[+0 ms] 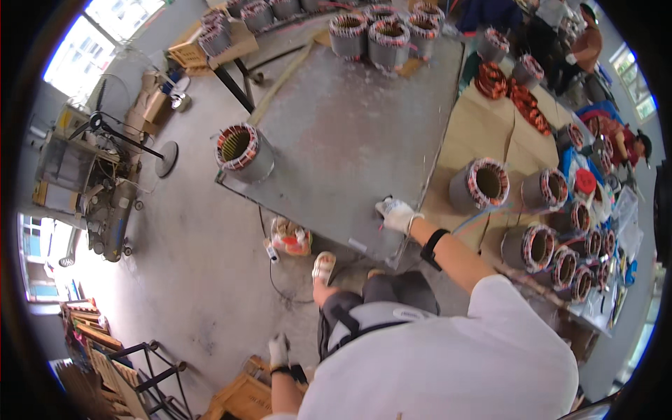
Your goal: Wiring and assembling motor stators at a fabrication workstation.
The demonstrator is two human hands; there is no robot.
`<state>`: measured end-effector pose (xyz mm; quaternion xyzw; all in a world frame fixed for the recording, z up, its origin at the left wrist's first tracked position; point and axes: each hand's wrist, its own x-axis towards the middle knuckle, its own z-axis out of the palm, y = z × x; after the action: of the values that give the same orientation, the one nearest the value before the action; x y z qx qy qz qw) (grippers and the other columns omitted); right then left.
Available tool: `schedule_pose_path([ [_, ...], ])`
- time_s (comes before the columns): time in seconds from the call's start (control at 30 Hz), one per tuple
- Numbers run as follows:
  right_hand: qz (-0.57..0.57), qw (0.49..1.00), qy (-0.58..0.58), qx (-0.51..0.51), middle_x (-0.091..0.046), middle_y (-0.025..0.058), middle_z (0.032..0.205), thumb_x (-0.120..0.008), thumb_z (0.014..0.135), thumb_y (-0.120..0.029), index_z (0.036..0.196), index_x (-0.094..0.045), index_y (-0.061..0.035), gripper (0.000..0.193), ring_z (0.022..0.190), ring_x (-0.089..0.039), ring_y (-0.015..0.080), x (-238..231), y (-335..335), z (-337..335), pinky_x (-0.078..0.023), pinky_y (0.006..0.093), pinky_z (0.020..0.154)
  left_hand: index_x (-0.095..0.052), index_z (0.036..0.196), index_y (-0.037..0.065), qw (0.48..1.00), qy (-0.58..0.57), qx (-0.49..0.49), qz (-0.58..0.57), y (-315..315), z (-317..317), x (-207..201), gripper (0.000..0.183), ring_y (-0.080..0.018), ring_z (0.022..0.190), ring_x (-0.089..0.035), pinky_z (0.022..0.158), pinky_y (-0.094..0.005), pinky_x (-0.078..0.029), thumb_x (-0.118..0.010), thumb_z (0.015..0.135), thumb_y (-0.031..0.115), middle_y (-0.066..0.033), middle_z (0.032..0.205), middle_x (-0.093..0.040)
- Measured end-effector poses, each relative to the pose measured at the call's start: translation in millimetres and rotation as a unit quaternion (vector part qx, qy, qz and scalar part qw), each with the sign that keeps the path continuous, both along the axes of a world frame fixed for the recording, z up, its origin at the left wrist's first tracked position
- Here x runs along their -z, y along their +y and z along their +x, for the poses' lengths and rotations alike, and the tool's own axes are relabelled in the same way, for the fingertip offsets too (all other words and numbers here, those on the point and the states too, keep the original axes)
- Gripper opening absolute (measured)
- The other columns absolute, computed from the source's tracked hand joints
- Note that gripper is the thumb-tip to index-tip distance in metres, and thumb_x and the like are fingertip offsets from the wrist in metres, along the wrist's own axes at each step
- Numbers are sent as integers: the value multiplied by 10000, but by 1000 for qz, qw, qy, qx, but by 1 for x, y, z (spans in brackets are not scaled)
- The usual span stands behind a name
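My right hand, in a white glove, rests at the near right part of a grey metal-topped table. Its fingers are curled together around a small dark thing that I cannot make out. Low at my side hangs my left hand, also gloved and away from the table; its fingers are too small and foreshortened to read. On the table's near left corner stands a motor stator, a grey cylinder with copper windings and red-and-white lacing round its top. Several more stators stand together at the table's far end.
To the right, a brown-covered bench carries stators and bundles of copper wire. People are at the far right. A pedestal fan stands left, a wheeled metal frame lower left, a wooden crate behind me.
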<state>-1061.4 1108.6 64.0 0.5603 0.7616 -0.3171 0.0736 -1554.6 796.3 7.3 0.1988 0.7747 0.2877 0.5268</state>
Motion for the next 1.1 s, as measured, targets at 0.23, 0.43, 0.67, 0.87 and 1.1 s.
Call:
schedule_pose_path([
  [0.23, -23, 992, 13, 124, -536, 296, 1193, -626, 769, -107, 1262, -472, -57, 519, 1107, -557, 445, -30, -34, -10, -471, 464, 916, -644, 1138, 41, 984, 63, 161, -39, 182, -73, 25, 283, -115, 764, -600, 621, -261, -478, -582, 925, 216, -24, 912, -641],
  [0.43, 12, 979, 7, 206, -603, 244, 1105, -625, 771, -101, 1170, -542, -54, 411, 1071, -587, 409, -9, -37, -38, -476, 461, 905, -660, 1102, -28, 926, 117, 359, 31, 266, -114, 29, 316, -192, 832, -638, 772, -322, -507, -601, 886, 195, -107, 963, -698],
  [0.67, 73, 963, -55, 253, -651, 222, 1009, -582, 797, -143, 1069, -584, -46, 289, 1037, -611, 388, 19, -36, -50, -490, 455, 896, -686, 1055, -17, 899, 160, 407, -6, 298, -162, 24, 306, -189, 808, -636, 739, -319, -503, -593, 867, 205, -100, 888, -694],
  [0.87, 76, 902, -134, 402, -666, 208, 1007, -544, 832, -110, 1026, -615, -63, 211, 951, -661, 373, 15, -51, -88, -534, 464, 813, -694, 1046, -20, 888, 172, 427, -7, 306, -138, 12, 307, -229, 845, -667, 774, -345, -515, -603, 854, 201, -157, 924, -719],
  [1.1, 146, 846, -15, 513, -663, 210, 944, -629, 754, -127, 945, -621, -46, 208, 910, -662, 367, -21, -97, -67, -519, 443, 795, -648, 1150, 17, 900, 104, 422, -45, 311, -98, -18, 331, -144, 832, -619, 699, -280, -488, -572, 911, 234, -48, 963, -667],
])
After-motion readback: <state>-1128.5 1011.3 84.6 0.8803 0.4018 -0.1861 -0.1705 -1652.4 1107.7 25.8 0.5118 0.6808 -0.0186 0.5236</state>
